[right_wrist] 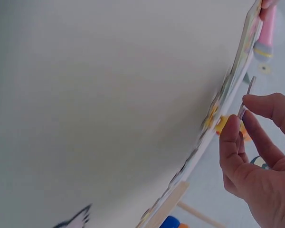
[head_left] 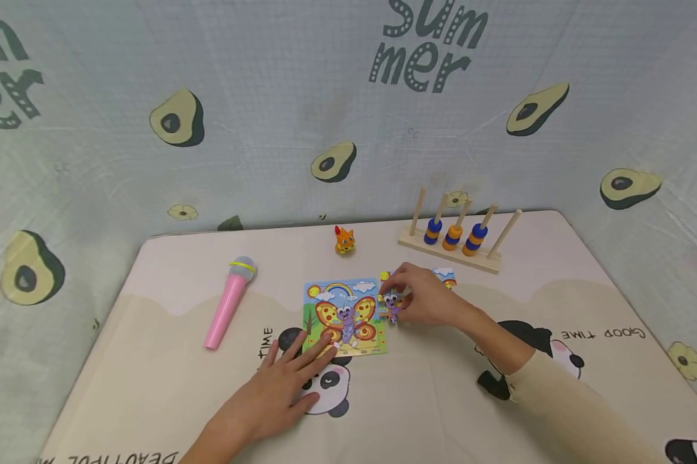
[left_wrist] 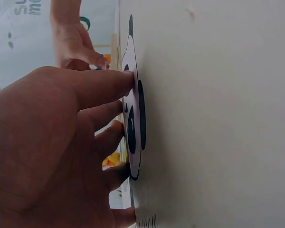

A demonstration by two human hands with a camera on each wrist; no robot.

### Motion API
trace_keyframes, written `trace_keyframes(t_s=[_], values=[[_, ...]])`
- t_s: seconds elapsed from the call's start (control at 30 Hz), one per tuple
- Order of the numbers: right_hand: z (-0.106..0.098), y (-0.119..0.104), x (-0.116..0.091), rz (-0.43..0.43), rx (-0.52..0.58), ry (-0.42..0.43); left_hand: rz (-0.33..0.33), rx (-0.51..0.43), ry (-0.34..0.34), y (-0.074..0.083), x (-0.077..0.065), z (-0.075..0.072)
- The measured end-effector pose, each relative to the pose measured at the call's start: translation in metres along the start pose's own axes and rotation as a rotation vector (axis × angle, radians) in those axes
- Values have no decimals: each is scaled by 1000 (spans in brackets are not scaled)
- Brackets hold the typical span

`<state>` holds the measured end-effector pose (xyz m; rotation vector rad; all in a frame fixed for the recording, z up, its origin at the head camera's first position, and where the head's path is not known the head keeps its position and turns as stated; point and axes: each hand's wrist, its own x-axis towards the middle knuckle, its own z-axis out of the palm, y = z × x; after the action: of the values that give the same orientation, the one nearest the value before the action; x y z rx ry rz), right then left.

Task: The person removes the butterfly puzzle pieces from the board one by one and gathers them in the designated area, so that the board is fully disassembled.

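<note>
A square butterfly picture board (head_left: 364, 292) lies flat near the middle of the table. My left hand (head_left: 273, 393) rests with spread, straight fingers at its lower left edge, fingertips on the board. Just right of the board, my right hand (head_left: 426, 296) pinches a small puzzle piece (head_left: 391, 308) showing a purple butterfly body. In the right wrist view, this thin piece (right_wrist: 251, 86) is seen edge-on between thumb and fingers, held above the table. More puzzle pieces (head_left: 446, 277) lie behind the right hand, which partly covers them.
A pink toy microphone (head_left: 228, 306) lies at the left. A small orange animal figure (head_left: 344, 240) stands at the back middle. A wooden peg stand (head_left: 453, 253) with blue and orange rings is at the back right. A printed cloth (head_left: 256, 161) hangs behind the table.
</note>
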<state>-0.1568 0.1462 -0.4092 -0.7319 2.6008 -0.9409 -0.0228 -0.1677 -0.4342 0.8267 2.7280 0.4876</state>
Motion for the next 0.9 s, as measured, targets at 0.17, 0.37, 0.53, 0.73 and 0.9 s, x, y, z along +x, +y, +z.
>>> trace_keyframes(t_s=[0.17,0.37,0.53,0.73,0.9], values=[[-6,12,-10,22,25,15,-14,-10,-14,1,0,-2],[-13,26,-19,2,23,28,-15,-25,-17,2,0,-4],[-19,36,-25,2,-15,40,-14,-24,-18,1,0,-3],[-21,42,-28,-2,-58,46,-9,-26,-11,0,0,-3],[-20,45,-30,-19,-69,50,4,-25,-1,0,-1,-3]])
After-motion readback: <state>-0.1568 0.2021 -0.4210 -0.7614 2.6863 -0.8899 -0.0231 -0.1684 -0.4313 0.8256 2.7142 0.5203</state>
